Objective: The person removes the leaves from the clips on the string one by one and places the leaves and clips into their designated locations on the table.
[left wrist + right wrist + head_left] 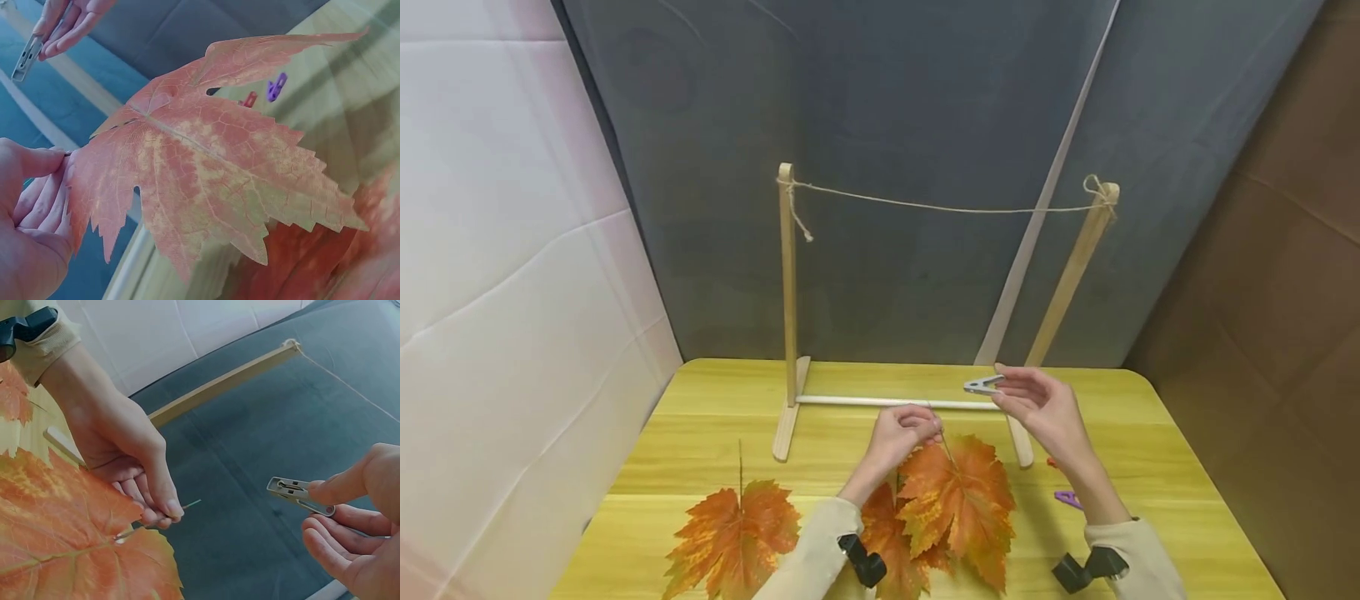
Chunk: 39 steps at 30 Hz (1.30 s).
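Observation:
My left hand (901, 435) pinches the thin stem of an orange maple leaf (962, 504) between thumb and fingers; the blade hangs to the right of the hand, above the table. In the right wrist view the stem's tip (195, 503) sticks out past the left fingertips. With thumb and fingertips, my right hand (1047, 410) holds a light grey clothespin (979, 386) by its handle end, its nose pointing left. The clothespin is apart from the leaf, higher and to the right of the stem.
Behind the hands stands a wooden frame (788, 283) with a twine line (917, 204) tied between its posts and a white crossbar (850, 402) below. Another leaf (737, 533) lies at left; more leaves (887, 542) lie beneath the held one. Purple (1067, 498) and red (1052, 462) clothespins lie right.

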Each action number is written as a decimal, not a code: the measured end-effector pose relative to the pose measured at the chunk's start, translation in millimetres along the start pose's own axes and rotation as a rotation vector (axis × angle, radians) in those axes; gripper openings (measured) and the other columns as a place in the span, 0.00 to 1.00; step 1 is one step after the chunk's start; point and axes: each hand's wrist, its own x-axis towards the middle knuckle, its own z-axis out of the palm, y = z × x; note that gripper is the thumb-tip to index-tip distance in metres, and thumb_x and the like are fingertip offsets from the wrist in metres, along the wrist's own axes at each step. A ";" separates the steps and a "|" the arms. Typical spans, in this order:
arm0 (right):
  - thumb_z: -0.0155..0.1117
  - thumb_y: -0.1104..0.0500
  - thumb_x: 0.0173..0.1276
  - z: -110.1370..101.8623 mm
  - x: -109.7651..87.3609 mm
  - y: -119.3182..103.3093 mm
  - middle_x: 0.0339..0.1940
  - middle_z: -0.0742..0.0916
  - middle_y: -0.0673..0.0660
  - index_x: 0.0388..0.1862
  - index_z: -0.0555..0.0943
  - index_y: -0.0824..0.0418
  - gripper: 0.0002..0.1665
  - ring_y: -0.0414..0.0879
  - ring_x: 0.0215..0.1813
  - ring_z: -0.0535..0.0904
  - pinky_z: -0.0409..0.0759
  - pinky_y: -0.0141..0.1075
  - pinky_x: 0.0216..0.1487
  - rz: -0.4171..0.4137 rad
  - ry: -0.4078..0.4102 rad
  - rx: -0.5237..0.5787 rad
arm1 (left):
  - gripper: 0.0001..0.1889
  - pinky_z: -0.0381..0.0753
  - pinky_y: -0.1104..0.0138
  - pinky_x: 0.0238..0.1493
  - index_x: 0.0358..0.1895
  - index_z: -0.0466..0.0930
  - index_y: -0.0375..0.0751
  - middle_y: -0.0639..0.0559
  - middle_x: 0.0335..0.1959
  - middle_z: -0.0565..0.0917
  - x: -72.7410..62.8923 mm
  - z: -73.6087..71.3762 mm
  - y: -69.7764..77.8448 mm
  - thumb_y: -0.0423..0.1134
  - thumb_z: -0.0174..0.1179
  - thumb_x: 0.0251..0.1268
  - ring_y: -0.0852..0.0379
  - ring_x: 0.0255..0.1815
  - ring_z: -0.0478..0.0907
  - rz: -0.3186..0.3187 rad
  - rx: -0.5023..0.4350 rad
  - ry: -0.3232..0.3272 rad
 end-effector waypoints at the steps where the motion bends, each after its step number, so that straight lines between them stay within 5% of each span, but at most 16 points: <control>1: 0.71 0.66 0.66 -0.4 -1.6 1.8 0.55 0.86 0.72 0.60 0.78 0.71 0.24 0.34 0.48 0.85 0.82 0.25 0.52 0.005 0.000 0.001 | 0.10 0.86 0.69 0.34 0.44 0.85 0.27 0.38 0.35 0.90 -0.6 2.7 -1.0 0.33 0.67 0.65 0.59 0.30 0.88 0.002 -0.003 -0.001; 13: 0.72 0.62 0.67 -10.6 -19.9 20.6 0.54 0.86 0.70 0.60 0.78 0.72 0.26 0.33 0.48 0.85 0.82 0.25 0.52 0.064 0.011 -0.008 | 0.10 0.85 0.70 0.32 0.44 0.85 0.27 0.34 0.35 0.90 2.8 37.7 -14.2 0.32 0.67 0.65 0.59 0.28 0.86 -0.035 -0.023 -0.017; 23: 0.71 0.58 0.69 -24.7 -38.3 41.2 0.49 0.90 0.51 0.62 0.77 0.70 0.26 0.33 0.48 0.85 0.82 0.26 0.42 0.169 0.050 0.004 | 0.07 0.85 0.70 0.31 0.40 0.86 0.29 0.37 0.31 0.90 6.5 59.8 -24.5 0.31 0.68 0.63 0.60 0.26 0.86 -0.080 -0.001 -0.025; 27: 0.70 0.60 0.70 -30.3 -45.6 52.9 0.49 0.89 0.51 0.62 0.76 0.72 0.26 0.32 0.48 0.85 0.83 0.26 0.48 0.197 0.066 0.016 | 0.06 0.85 0.71 0.30 0.39 0.86 0.29 0.38 0.31 0.90 8.6 66.0 -31.1 0.31 0.67 0.63 0.60 0.25 0.86 -0.088 0.008 -0.047; 39: 0.73 0.57 0.67 -49.7 -70.6 87.3 0.45 0.88 0.42 0.67 0.74 0.68 0.34 0.35 0.47 0.85 0.84 0.33 0.52 0.448 0.132 0.077 | 0.05 0.86 0.67 0.32 0.38 0.85 0.30 0.39 0.29 0.90 15.8 75.7 -46.0 0.30 0.67 0.64 0.52 0.27 0.88 -0.098 0.095 -0.052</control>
